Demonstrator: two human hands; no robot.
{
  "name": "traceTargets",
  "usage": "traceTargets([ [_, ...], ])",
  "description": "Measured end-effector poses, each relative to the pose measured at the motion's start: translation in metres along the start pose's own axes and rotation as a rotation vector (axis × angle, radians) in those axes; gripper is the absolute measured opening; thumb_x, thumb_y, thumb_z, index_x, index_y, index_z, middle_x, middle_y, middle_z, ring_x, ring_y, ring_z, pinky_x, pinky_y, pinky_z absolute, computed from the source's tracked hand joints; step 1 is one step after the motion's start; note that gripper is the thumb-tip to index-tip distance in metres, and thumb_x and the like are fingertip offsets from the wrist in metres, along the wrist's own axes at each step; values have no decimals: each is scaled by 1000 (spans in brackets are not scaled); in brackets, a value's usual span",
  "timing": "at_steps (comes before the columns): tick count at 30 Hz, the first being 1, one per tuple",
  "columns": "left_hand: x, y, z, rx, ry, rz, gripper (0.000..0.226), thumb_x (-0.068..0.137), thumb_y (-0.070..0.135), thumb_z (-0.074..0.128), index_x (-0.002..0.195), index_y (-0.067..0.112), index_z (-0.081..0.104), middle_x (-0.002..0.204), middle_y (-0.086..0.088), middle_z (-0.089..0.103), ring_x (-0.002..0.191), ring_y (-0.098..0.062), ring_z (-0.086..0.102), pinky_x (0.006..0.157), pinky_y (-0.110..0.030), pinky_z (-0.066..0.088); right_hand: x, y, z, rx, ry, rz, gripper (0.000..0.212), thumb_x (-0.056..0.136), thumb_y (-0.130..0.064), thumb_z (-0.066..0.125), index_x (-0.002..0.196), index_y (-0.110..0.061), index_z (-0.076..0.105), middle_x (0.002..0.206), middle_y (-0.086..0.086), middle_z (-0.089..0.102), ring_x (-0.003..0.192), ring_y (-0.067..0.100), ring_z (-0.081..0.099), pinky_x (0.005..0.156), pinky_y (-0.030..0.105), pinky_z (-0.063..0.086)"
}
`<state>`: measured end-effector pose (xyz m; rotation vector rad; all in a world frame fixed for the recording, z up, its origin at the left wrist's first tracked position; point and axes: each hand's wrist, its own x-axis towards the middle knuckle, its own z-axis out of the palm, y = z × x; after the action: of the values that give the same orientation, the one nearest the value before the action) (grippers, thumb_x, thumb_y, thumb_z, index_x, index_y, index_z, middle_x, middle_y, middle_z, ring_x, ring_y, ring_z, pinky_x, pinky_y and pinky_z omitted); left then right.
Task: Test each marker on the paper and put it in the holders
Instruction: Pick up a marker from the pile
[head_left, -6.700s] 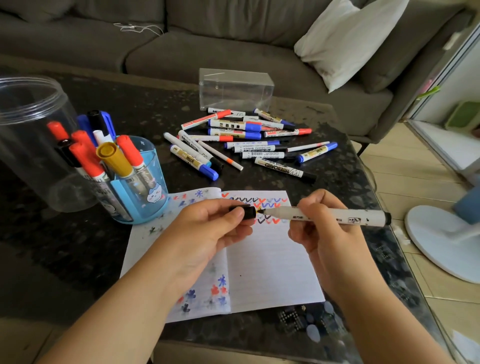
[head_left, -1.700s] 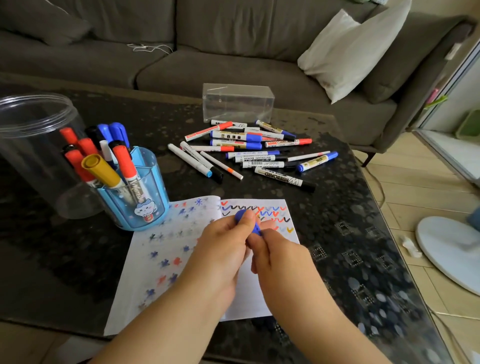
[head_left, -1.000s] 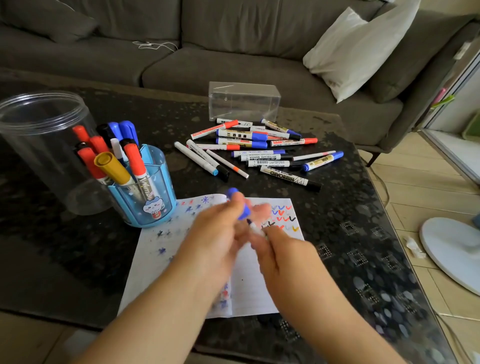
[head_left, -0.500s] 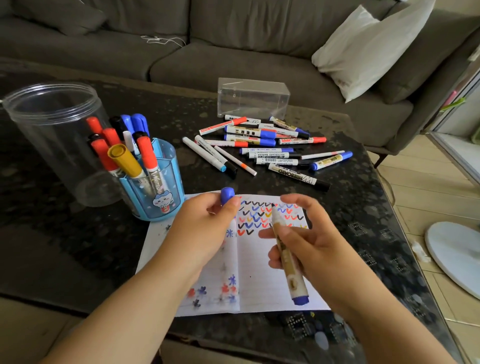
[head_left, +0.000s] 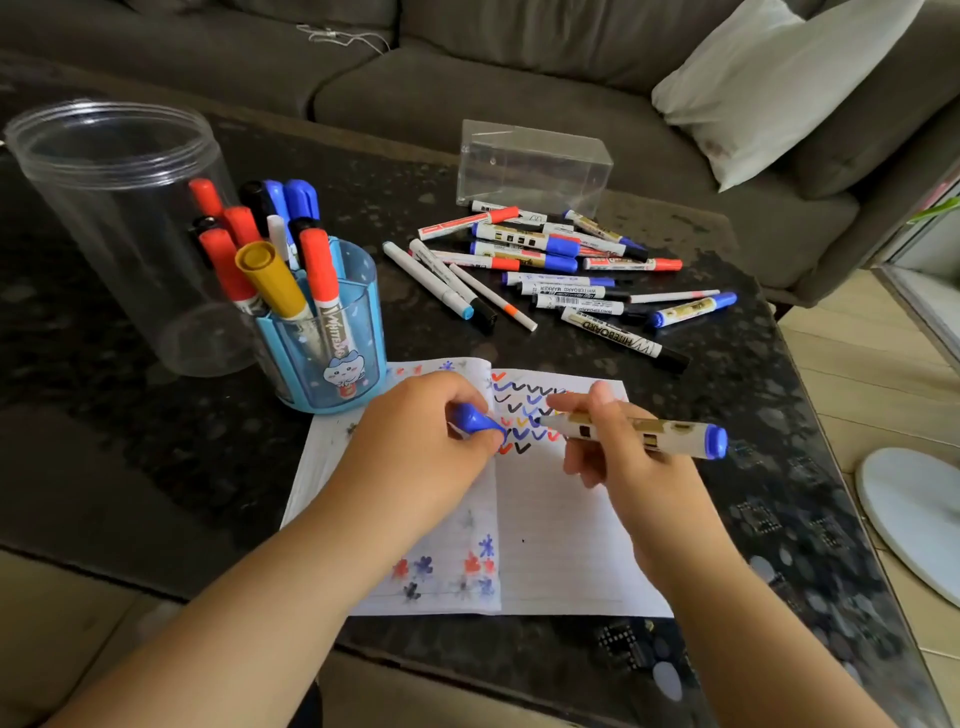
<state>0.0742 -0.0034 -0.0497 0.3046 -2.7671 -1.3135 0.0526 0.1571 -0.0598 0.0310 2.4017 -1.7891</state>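
Left hand (head_left: 415, 441) pinches the blue cap (head_left: 475, 420); right hand (head_left: 613, 447) grips the marker (head_left: 639, 431), hands just apart.

Head view: my marker's tip hovers at the tick rows on the paper (head_left: 561, 545), cap off. I reckon I'm under halfway: a bunch stands in the blue holder (head_left: 332, 358), the clear jar (head_left: 119, 223) holds none, and a pile (head_left: 550, 270) waits beyond.

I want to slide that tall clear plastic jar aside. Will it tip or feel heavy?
The tall clear plastic jar looks empty and thin-walled, so probably light. It stands tall for its base, so a push near the rim may tip it; pushing low seems safer. On the glossy dark table it would likely slide easily.
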Motion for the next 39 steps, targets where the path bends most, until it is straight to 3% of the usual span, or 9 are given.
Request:
traceTargets([
  [4, -2, -4, 4, 117, -7, 63, 11, 82, 30, 67, 92, 29, 63, 91, 11, 60, 79, -6, 55, 60, -9, 37, 6, 9, 10, -84, 87, -50, 15, 87, -24, 57, 79, -25, 70, 52, -10, 55, 49, 0, 46, 47, 11, 35],
  [7, -2, -5, 6, 152, -25, 61, 12, 83, 32, 66, 94, 30, 61, 90, 11, 60, 80, -7, 55, 62, -14, 40, 11, 18, 13, -97, 140, -33, 12, 84, -15, 59, 72, -14, 59, 54, -6, 52, 47, 4, 42, 44, 13, 33],
  [12, -3, -8, 8, 194, -30, 56, 13, 84, 33, 64, 95, 29, 60, 88, 9, 60, 81, -10, 56, 71, -26, 47, 15, 24, 10, -128, 160, -54, 20, 86, -15, 57, 72, -4, 47, 59, 9, 46, 51, 14, 37, 47, 25, 29],
  [18, -3, -8, 8, 230, -15, 56, 12, 85, 34, 62, 95, 29, 58, 80, 10, 53, 76, -10, 51, 59, -21, 36, 15, 25, 9, -173, 131, -98, 21, 86, -15, 58, 70, -4, 48, 54, 4, 45, 47, 10, 36, 46, 22, 30],
  [25, -3, -6, 10, 254, -21, 40, 14, 86, 34, 62, 98, 28, 58, 88, 8, 58, 81, -11, 53, 69, -25, 44, 16, 25, 9, -275, 90, -139, 17, 84, -15, 60, 70, -8, 53, 54, 1, 52, 51, 11, 44, 49, 24, 36],
  [30, -2, -5, 9, 256, -36, 25, 13, 86, 33, 61, 98, 29, 57, 91, 8, 59, 83, -10, 53, 70, -24, 44, 16, 24, 5, -270, 79, -122, 22, 81, -8, 58, 63, -6, 47, 46, -10, 41, 44, 5, 34, 40, 13, 26],
  [36, -3, -4, 8, 229, -46, 27, 14, 86, 33, 62, 98, 28, 58, 90, 8, 59, 83, -11, 54, 69, -24, 43, 16, 24, 7, -296, 139, -143, 18, 82, -11, 58, 72, 1, 49, 56, 3, 44, 49, 7, 33, 44, 19, 28],
  [39, -3, -4, 7, 173, -74, 38, 13, 86, 31, 62, 98, 28, 59, 91, 8, 60, 82, -9, 55, 65, -19, 40, 16, 23, 4, -156, 147, -51, 20, 83, -14, 58, 73, 0, 48, 58, 6, 45, 52, 12, 36, 48, 24, 31],
])
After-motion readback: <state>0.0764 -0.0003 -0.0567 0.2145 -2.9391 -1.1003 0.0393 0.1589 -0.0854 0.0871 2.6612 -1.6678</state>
